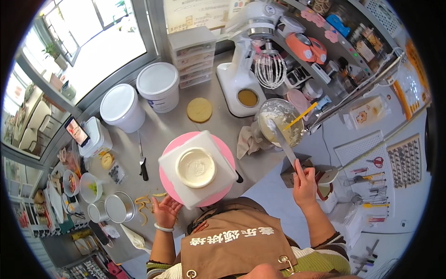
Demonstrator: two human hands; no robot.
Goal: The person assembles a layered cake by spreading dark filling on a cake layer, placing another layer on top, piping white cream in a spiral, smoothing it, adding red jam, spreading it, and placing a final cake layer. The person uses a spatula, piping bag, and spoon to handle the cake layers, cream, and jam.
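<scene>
My right hand [305, 184] grips an icing spatula [286, 146], its blade reaching into a metal mixing bowl [258, 127] of pale cream [275, 120]. A yellow-handled tool [301, 115] also stands in the bowl. My left hand [167, 210] is palm up with fingers apart at the near left rim of a pink cake turntable [223, 150]; whether it touches the rim I cannot tell. On the turntable lies a white square board [188, 157]. A small round cake [196, 167] coated in cream, with a raised rim around its top, sits on the board.
Beyond the turntable are a round sponge layer [199, 110], two lidded white tubs [158, 87] and a stand mixer [240, 80] with a whisk [271, 69]. To the left lie a knife [143, 169], cake trimmings [142, 205], round tins [119, 207] and a piping bag [134, 237].
</scene>
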